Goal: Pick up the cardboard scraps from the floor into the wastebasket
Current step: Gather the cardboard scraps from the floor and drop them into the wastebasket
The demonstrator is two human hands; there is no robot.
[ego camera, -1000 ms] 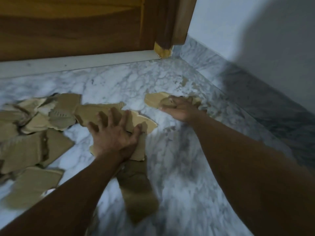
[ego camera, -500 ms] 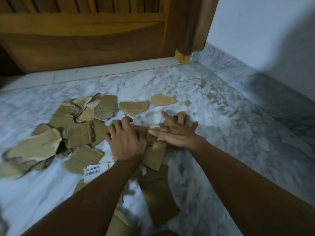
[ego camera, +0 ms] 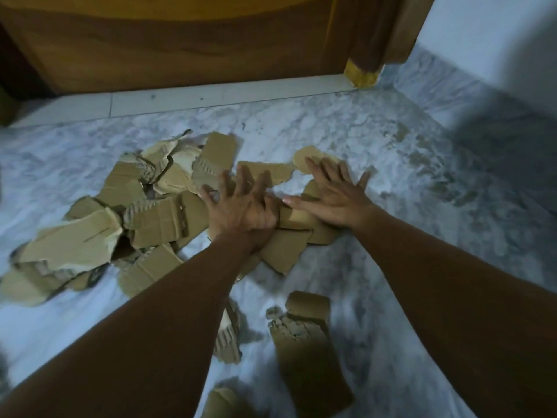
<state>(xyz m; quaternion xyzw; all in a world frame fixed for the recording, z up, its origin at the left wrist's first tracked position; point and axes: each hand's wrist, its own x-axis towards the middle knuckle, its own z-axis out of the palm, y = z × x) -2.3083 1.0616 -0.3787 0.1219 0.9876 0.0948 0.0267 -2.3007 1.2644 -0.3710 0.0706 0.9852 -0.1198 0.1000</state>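
The left hand (ego camera: 241,203) lies flat with fingers spread on the cardboard scraps (ego camera: 156,212); the right hand (ego camera: 331,197), also splayed and gripping nothing, presses scraps just beside it. More pieces are heaped to the left on the marble floor (ego camera: 376,140), below a wooden door (ego camera: 180,40).

Both hands, left hand (ego camera: 241,203) and right hand (ego camera: 334,197), are spreading flat, fingers splayed, pressing the cardboard scraps (ego camera: 162,218) they were gathering.

Single head view, close, looking down over marble floor (ego camera: 346,125).
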